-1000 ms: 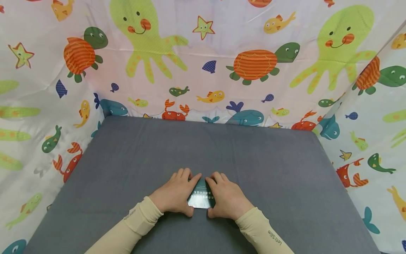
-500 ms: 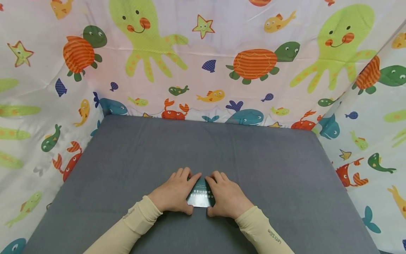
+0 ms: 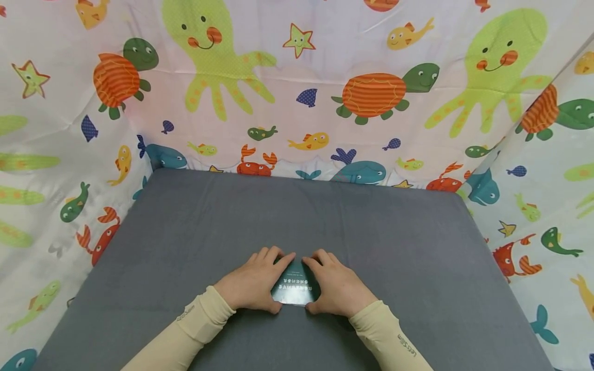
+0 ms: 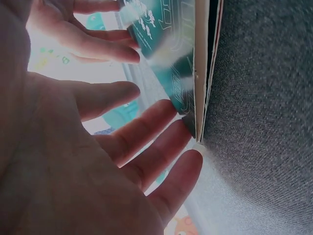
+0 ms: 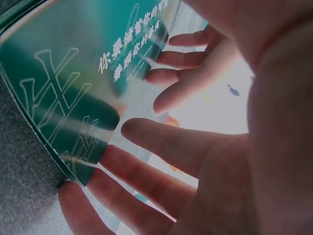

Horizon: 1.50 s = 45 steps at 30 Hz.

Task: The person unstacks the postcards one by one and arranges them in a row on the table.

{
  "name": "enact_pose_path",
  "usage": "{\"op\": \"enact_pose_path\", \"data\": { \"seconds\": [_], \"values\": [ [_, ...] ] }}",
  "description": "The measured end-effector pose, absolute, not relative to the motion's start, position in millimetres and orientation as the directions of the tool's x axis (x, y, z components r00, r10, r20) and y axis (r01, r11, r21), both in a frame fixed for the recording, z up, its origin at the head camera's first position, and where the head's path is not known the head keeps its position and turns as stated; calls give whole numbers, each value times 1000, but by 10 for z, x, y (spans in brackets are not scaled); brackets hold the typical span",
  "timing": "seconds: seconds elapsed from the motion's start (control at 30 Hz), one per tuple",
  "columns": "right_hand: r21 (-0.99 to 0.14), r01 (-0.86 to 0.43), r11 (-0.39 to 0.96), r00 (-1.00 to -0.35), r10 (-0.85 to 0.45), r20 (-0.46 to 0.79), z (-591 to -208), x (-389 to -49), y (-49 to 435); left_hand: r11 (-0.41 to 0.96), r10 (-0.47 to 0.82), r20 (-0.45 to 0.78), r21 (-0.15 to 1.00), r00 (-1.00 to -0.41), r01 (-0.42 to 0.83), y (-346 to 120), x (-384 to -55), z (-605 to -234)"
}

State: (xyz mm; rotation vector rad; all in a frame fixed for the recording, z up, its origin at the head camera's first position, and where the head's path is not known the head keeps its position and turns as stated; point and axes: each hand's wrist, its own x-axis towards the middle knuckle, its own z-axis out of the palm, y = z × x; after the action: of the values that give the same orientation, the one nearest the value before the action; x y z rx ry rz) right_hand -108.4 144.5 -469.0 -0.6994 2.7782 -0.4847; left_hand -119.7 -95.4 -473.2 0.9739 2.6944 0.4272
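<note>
A glossy green book with white printed characters lies flat on the grey surface, low in the middle of the head view. My left hand spans its left side, thumb at the near edge and fingers at the far edge. On the other side, my right hand does likewise. The left wrist view shows the book's pale side edge, with several of the left hand's fingertips at a corner. In the right wrist view, the cover has large outlined characters, and right-hand fingertips meet its edge. The book's sides are partly hidden by both hands.
A grey cloth-covered table spreads around the hands. White curtains with sea-animal prints enclose it at the back, left and right.
My right hand has shifted slightly to the right, so more of the book's cover shows between the hands. The left hand and the book stay nearly in place.
</note>
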Motion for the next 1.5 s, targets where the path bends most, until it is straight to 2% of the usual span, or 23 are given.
{"op": "enact_pose_path", "data": {
  "seconds": [0.53, 0.83, 1.0, 1.23, 1.33, 1.5],
  "values": [
    [-373, -425, 825, -853, -503, -140, -4665, -1097, 1430, 714, 674, -130, 366, -727, 597, -997, -1203, -4717],
    [-350, -460, 816, -853, -516, -82, -4576, -1149, 1247, 713, 653, -141, 446, -744, 541, -1230, -1246, -4574],
    [-279, -527, 803, -831, -556, -28, -4472, -1376, 875, 748, 594, -127, 449, -794, 488, -1546, -1379, -4507],
    [-139, -607, 782, -788, -615, -16, -4595, -1833, 101, 842, 478, -150, 358, -866, 403, -2173, -1653, -4571],
    [-134, -602, 787, -794, -608, -10, -4652, -2027, -221, 871, 437, -164, 322, -884, 371, -2430, -1837, -4568],
    [-198, -567, 800, -815, -580, -10, -4693, -2329, -670, 902, 377, -199, 301, -904, 310, -2801, -2137, -4495]
  ]
}}
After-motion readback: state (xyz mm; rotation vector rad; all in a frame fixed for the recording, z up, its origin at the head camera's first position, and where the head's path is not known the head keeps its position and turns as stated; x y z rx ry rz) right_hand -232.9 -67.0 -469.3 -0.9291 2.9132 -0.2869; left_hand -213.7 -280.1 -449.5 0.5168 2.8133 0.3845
